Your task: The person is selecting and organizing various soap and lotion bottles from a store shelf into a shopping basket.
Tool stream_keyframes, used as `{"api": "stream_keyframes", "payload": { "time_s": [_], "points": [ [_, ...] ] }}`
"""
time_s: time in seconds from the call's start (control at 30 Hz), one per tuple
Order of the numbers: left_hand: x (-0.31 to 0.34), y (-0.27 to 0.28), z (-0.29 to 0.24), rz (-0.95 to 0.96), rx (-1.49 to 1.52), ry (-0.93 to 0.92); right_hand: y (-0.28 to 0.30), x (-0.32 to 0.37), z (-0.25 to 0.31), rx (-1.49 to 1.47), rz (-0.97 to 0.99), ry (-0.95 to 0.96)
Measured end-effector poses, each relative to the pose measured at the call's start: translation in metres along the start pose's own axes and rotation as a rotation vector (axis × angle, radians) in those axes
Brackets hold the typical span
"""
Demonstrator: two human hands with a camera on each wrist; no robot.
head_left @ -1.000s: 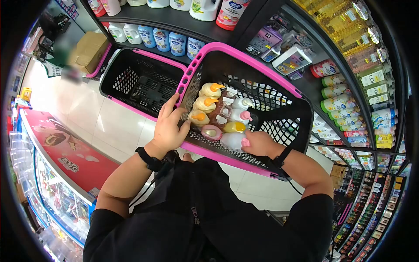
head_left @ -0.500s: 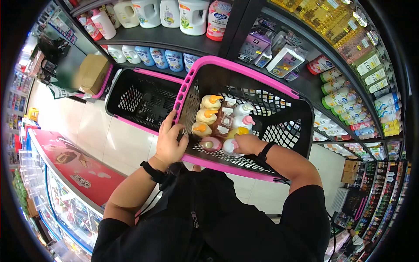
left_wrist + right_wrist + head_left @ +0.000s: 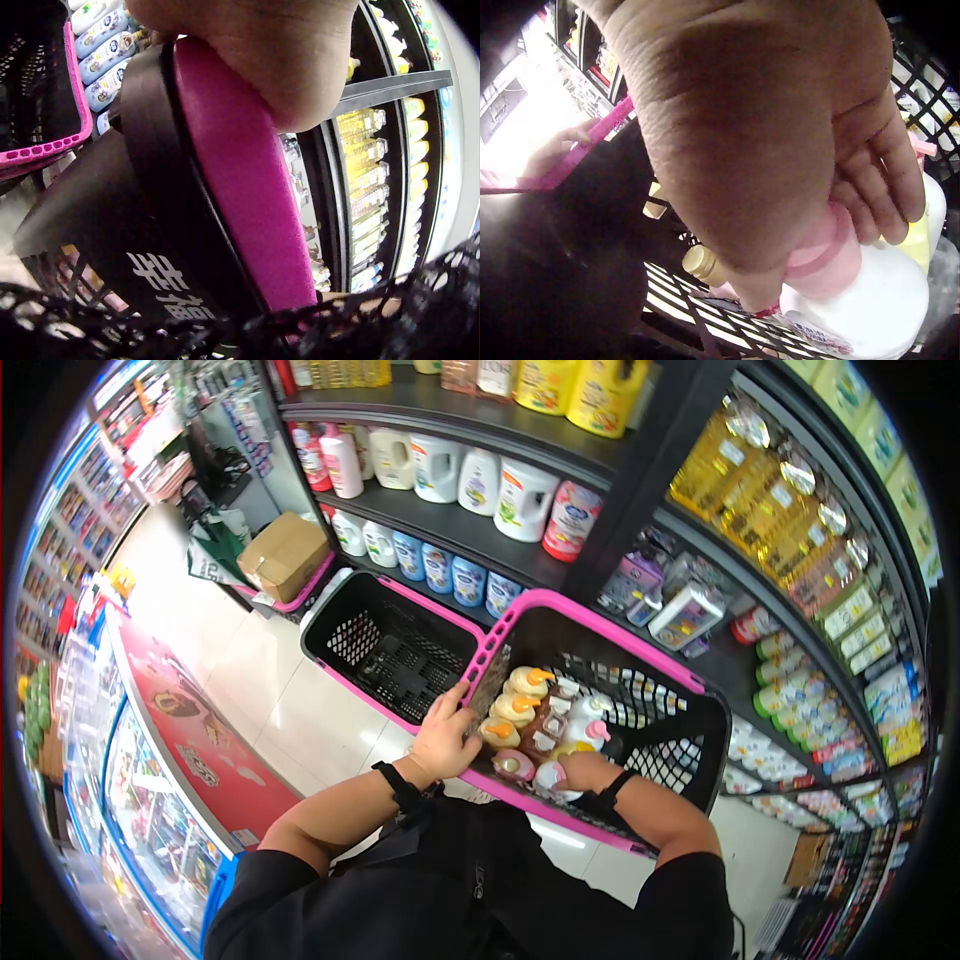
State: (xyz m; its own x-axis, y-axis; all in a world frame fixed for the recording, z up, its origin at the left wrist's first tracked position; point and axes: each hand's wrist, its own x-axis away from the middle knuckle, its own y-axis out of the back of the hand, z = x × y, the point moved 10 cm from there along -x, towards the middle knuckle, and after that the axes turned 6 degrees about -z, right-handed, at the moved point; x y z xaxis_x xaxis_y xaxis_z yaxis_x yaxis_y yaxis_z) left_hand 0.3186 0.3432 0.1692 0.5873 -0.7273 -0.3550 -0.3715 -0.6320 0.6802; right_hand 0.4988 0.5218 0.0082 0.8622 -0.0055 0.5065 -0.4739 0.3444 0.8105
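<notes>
In the head view my right hand [image 3: 590, 772] reaches into a large black shopping basket with a pink rim [image 3: 615, 630]. It grips a white bottle [image 3: 551, 778] by its top; in the right wrist view thumb and fingers curl about the pink cap [image 3: 829, 255]. My left hand [image 3: 445, 733] holds the basket's pink rim at the near left corner; the left wrist view shows its heel against the rim. Around the gripped bottle stand cream bottles with orange pumps [image 3: 513, 707], a pink-topped bottle [image 3: 513, 764], brown bottles [image 3: 549, 726] and a white bottle with a pink pump [image 3: 586, 733].
A second black basket [image 3: 390, 650] stands left of the first. Behind are shelves [image 3: 450, 520] of detergent bottles, with more bottles [image 3: 800, 690] on the right. A cardboard box [image 3: 285, 555] sits at back left, and a red-topped glass counter [image 3: 200, 730] is at the left.
The head view has tilted up, so more shelf shows and the basket sits lower. My right hand has shifted the gripped bottle slightly left, beside the others. The left hand keeps its place on the rim.
</notes>
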Motion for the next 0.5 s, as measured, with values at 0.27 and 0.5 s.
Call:
{"api": "stream_keyframes", "payload": {
  "time_s": [0.27, 0.5],
  "points": [
    [0.001, 0.002, 0.005, 0.148, 0.039, -0.025, 0.022, 0.004, -0.011, -0.155, -0.011, -0.052],
    [-0.021, 0.019, 0.024, 0.299, 0.217, -0.242, 0.112, 0.035, 0.029, -0.313, -0.194, -0.196]
  ]
}}
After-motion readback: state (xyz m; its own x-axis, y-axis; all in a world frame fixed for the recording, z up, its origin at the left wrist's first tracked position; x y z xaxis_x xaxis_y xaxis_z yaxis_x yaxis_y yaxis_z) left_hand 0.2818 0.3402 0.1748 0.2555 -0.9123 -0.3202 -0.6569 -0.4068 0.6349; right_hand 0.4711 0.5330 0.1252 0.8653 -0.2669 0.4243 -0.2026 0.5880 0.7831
